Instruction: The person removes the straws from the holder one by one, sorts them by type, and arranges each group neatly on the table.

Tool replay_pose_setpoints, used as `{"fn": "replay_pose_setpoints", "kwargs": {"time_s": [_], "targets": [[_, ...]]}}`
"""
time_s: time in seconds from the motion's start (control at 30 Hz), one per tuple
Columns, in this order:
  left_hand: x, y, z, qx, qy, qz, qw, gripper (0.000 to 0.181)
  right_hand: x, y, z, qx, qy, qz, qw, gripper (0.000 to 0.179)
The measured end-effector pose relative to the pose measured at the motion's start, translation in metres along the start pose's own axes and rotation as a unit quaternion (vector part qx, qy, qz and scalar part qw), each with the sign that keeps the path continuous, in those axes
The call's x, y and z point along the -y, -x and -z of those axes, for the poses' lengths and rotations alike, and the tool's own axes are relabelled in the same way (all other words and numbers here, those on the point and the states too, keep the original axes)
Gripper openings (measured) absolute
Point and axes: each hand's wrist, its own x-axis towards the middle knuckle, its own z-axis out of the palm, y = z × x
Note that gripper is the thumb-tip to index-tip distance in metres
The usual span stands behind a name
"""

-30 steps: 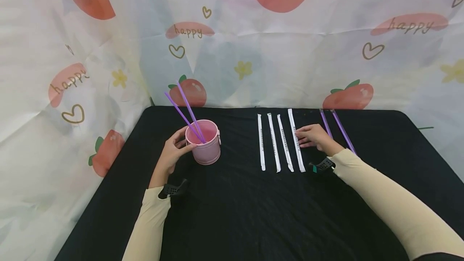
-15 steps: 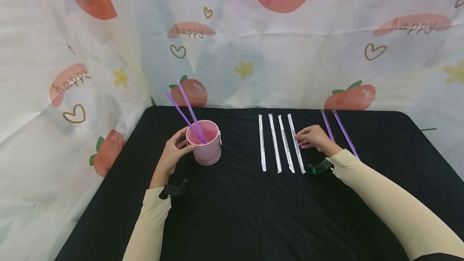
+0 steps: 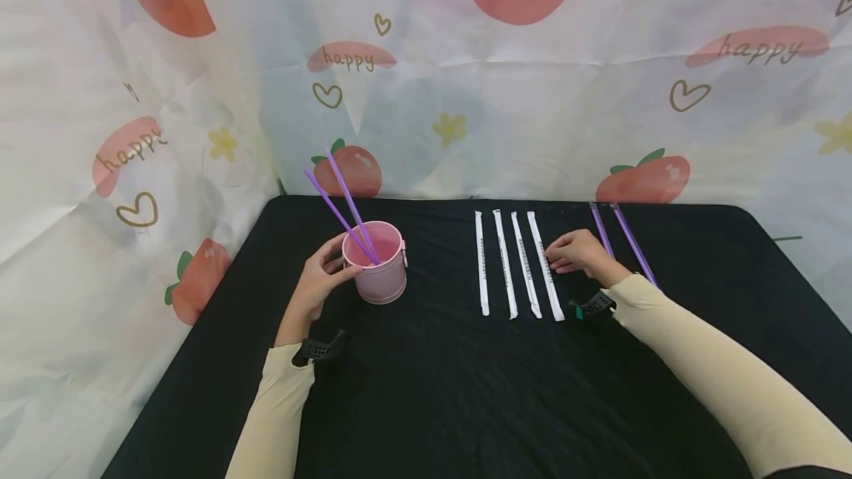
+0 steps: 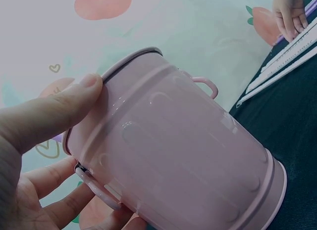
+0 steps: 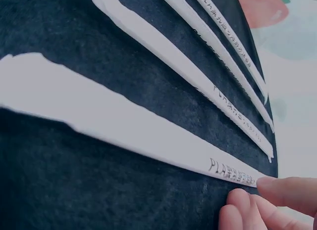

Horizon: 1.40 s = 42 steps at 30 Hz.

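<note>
My left hand [image 3: 315,285] grips the pink metal bucket [image 3: 381,283] at its rim, thumb over the near side. Two purple straws [image 3: 347,205] lean inside it. In the left wrist view, the bucket [image 4: 183,141] shows small side handles. To the right, several paper-wrapped straws lie side by side on the black cloth. My right hand [image 3: 579,252] pinches the rightmost wrapped straw [image 3: 549,285] at its right edge. The right wrist view has thumb and fingers at the far part of this wrapped straw [image 5: 133,126], beside its printed letters.
Left of the pinched one lie other wrapped straws [image 3: 505,265], roughly parallel. Beyond my right hand are two more purple straws [image 3: 631,242], partly covered by my hand and sleeve. A printed curtain [image 3: 426,94] stands behind the black-covered table [image 3: 413,390].
The rightmost wrapped straw has come down towards the cloth and shifted slightly nearer, with my right hand at it. My left hand and the bucket stay in place.
</note>
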Motion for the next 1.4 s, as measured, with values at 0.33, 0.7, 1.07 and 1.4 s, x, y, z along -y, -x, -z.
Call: {"fn": "replay_pose_setpoints", "kwargs": {"time_s": [0.33,0.7,1.07,1.4], "targets": [[0.001,-0.001,0.000,0.000,-0.002,0.005,1.0000,0.063,-0.001,0.005,0.005,-0.005,0.005,0.025,0.9997,0.041],[0.000,0.000,0.001,0.001,0.000,0.003,1.0000,0.063,-0.006,0.010,0.002,-0.077,-0.007,0.133,0.9880,0.047],[0.001,0.000,0.001,0.001,0.001,0.002,1.0000,0.063,0.013,0.019,-0.012,-0.136,-0.029,0.283,0.9490,0.031],[0.001,0.000,0.001,-0.001,0.004,-0.001,1.0000,0.062,0.049,0.035,-0.029,-0.143,-0.006,0.356,0.9235,0.030]]}}
